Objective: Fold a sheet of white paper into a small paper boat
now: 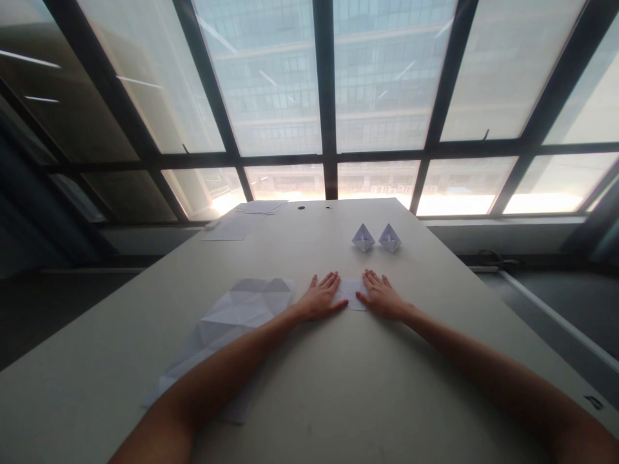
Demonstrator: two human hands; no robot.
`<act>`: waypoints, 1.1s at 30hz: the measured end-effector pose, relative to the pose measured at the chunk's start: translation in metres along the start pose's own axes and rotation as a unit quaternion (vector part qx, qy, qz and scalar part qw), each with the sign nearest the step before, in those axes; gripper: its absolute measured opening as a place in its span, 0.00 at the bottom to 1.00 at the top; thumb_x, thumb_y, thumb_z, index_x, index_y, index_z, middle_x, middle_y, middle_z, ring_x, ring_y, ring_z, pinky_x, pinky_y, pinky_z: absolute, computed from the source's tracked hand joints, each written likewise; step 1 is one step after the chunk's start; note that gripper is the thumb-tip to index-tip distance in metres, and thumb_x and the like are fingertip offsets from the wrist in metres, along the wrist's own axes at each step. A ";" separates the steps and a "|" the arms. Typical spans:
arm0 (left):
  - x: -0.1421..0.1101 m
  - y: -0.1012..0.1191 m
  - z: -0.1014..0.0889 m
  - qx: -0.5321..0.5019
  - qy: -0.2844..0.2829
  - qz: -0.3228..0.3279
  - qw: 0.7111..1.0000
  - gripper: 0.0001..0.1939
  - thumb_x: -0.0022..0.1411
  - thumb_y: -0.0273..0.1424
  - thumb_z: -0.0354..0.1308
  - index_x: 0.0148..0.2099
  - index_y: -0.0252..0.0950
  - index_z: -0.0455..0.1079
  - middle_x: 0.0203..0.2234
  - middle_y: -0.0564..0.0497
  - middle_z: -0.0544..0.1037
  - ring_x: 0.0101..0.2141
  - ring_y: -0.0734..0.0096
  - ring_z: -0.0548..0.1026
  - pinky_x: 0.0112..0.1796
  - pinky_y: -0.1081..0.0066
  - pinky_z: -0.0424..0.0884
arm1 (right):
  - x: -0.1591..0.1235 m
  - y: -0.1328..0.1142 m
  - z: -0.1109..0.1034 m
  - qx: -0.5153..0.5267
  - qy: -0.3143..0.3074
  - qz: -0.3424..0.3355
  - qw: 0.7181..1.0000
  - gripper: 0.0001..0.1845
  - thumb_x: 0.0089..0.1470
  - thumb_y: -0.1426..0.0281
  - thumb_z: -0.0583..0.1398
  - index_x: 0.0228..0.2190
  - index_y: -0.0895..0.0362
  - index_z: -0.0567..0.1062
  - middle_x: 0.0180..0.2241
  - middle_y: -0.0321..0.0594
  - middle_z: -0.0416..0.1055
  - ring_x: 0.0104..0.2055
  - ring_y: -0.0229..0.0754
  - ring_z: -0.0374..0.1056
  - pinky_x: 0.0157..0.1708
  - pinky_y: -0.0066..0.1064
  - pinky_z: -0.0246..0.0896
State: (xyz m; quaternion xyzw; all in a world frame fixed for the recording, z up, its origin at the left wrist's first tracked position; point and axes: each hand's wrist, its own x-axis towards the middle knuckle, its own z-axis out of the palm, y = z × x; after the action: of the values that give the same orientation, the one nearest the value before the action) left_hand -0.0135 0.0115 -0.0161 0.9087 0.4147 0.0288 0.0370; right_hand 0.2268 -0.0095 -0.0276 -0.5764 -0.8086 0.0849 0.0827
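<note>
A small folded piece of white paper (355, 296) lies flat on the table between my hands. My left hand (323, 298) rests on its left side with fingers stretched out, and my right hand (382, 295) presses on its right side, palm down and fingers spread. Both hands cover parts of the paper's edges. Beyond my right hand stand two folded paper boats, the left boat (363, 238) and the right boat (389, 238), side by side and upright.
Under and beside my left forearm lies a large creased white sheet (232, 316). Flat white sheets (225, 229) sit at the table's far left. The white table (367, 386) reaches toward windows (271, 77) with dark frames. Two dark holes are near its far edge.
</note>
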 end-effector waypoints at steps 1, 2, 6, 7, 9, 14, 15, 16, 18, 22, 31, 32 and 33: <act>0.000 0.000 0.000 0.000 -0.002 -0.002 1.000 0.45 0.67 0.60 0.34 0.73 0.33 0.41 0.70 0.38 0.44 0.70 0.54 0.42 0.65 0.45 0.36 | 0.000 0.000 0.000 0.001 0.002 0.001 1.000 0.43 0.64 0.50 0.42 0.68 0.69 0.49 0.70 0.58 0.39 0.73 0.53 0.33 0.68 0.53 0.29; 0.000 0.000 0.000 0.000 -0.004 -0.004 1.000 0.45 0.66 0.60 0.34 0.73 0.33 0.40 0.70 0.38 0.43 0.70 0.54 0.42 0.65 0.45 0.36 | 0.000 0.000 0.001 0.001 0.003 0.001 1.000 0.43 0.64 0.50 0.42 0.68 0.68 0.49 0.70 0.57 0.39 0.73 0.53 0.33 0.68 0.53 0.28; -0.002 0.003 -0.005 -0.006 -0.008 0.004 1.000 0.43 0.67 0.59 0.34 0.74 0.37 0.40 0.71 0.41 0.43 0.70 0.54 0.40 0.65 0.45 0.36 | -0.001 0.001 0.003 -0.002 0.010 0.001 1.000 0.40 0.65 0.53 0.41 0.68 0.66 0.49 0.70 0.55 0.40 0.73 0.52 0.33 0.67 0.54 0.28; -0.003 0.003 -0.007 -0.009 -0.010 0.011 1.000 0.41 0.68 0.58 0.34 0.74 0.40 0.40 0.71 0.44 0.42 0.70 0.54 0.40 0.65 0.44 0.36 | -0.001 0.000 0.003 -0.004 0.013 0.000 1.000 0.39 0.66 0.54 0.41 0.68 0.66 0.49 0.70 0.55 0.40 0.73 0.52 0.33 0.67 0.54 0.28; -0.005 0.005 -0.010 -0.014 -0.015 0.026 0.999 0.38 0.69 0.57 0.34 0.73 0.44 0.41 0.71 0.48 0.42 0.70 0.54 0.40 0.64 0.43 0.36 | -0.002 -0.001 0.001 -0.013 0.025 -0.012 1.000 0.37 0.66 0.56 0.41 0.68 0.65 0.50 0.70 0.54 0.39 0.73 0.52 0.33 0.67 0.55 0.26; -0.007 0.007 -0.015 -0.022 -0.025 0.039 0.999 0.36 0.70 0.56 0.34 0.74 0.48 0.38 0.71 0.51 0.43 0.70 0.53 0.40 0.64 0.41 0.36 | -0.005 -0.007 -0.007 0.002 0.023 -0.129 0.991 0.34 0.67 0.59 0.43 0.68 0.60 0.51 0.70 0.49 0.44 0.73 0.48 0.34 0.68 0.53 0.22; -0.007 0.007 -0.015 -0.024 -0.026 0.040 0.999 0.36 0.70 0.55 0.34 0.74 0.48 0.38 0.71 0.51 0.42 0.70 0.53 0.40 0.64 0.41 0.36 | -0.005 -0.008 -0.008 0.015 0.010 -0.147 0.989 0.34 0.67 0.58 0.43 0.68 0.60 0.50 0.70 0.48 0.44 0.72 0.48 0.35 0.68 0.52 0.25; -0.007 0.007 -0.015 -0.025 -0.027 0.041 0.998 0.36 0.70 0.55 0.34 0.74 0.48 0.37 0.71 0.50 0.42 0.70 0.53 0.40 0.64 0.41 0.36 | -0.006 -0.008 -0.009 0.027 -0.002 -0.157 0.987 0.35 0.67 0.57 0.44 0.69 0.59 0.49 0.70 0.48 0.44 0.72 0.47 0.37 0.68 0.50 0.27; -0.006 0.006 -0.014 -0.025 -0.026 0.040 0.999 0.37 0.70 0.55 0.34 0.74 0.46 0.37 0.71 0.49 0.43 0.70 0.53 0.40 0.64 0.42 0.36 | -0.006 -0.009 -0.011 0.039 -0.011 -0.158 0.987 0.36 0.66 0.56 0.44 0.69 0.60 0.49 0.70 0.48 0.44 0.72 0.48 0.38 0.69 0.49 0.30; -0.004 0.004 -0.010 -0.020 -0.021 0.035 0.999 0.38 0.70 0.56 0.34 0.74 0.43 0.38 0.71 0.47 0.44 0.70 0.55 0.40 0.64 0.45 0.36 | -0.006 -0.010 -0.011 0.027 -0.005 -0.139 0.990 0.36 0.66 0.56 0.45 0.68 0.63 0.52 0.69 0.52 0.46 0.72 0.49 0.40 0.68 0.47 0.32; -0.003 0.001 -0.007 -0.024 -0.019 0.013 0.999 0.43 0.68 0.58 0.34 0.73 0.35 0.39 0.71 0.41 0.43 0.70 0.58 0.43 0.65 0.51 0.37 | -0.002 -0.006 -0.009 0.031 -0.004 -0.107 0.994 0.37 0.65 0.55 0.46 0.67 0.65 0.54 0.69 0.55 0.46 0.72 0.50 0.40 0.68 0.48 0.34; -0.003 0.001 -0.007 -0.021 -0.017 0.006 1.000 0.43 0.68 0.59 0.33 0.73 0.34 0.40 0.71 0.40 0.43 0.70 0.57 0.42 0.65 0.50 0.37 | -0.002 -0.005 -0.008 0.032 -0.003 -0.102 0.994 0.38 0.65 0.55 0.47 0.67 0.65 0.54 0.69 0.55 0.45 0.72 0.50 0.40 0.68 0.48 0.33; -0.002 0.001 -0.006 -0.018 -0.016 -0.003 1.000 0.44 0.67 0.59 0.33 0.73 0.33 0.40 0.71 0.39 0.42 0.70 0.56 0.41 0.65 0.49 0.36 | -0.001 -0.004 -0.007 0.031 -0.002 -0.095 0.995 0.38 0.65 0.54 0.47 0.67 0.65 0.54 0.69 0.55 0.45 0.72 0.50 0.39 0.68 0.48 0.33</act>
State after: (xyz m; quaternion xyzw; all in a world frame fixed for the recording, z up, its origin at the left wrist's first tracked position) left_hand -0.0149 0.0092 -0.0097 0.9068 0.4167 0.0215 0.0600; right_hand 0.2251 -0.0114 -0.0199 -0.4936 -0.8569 0.1031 0.1068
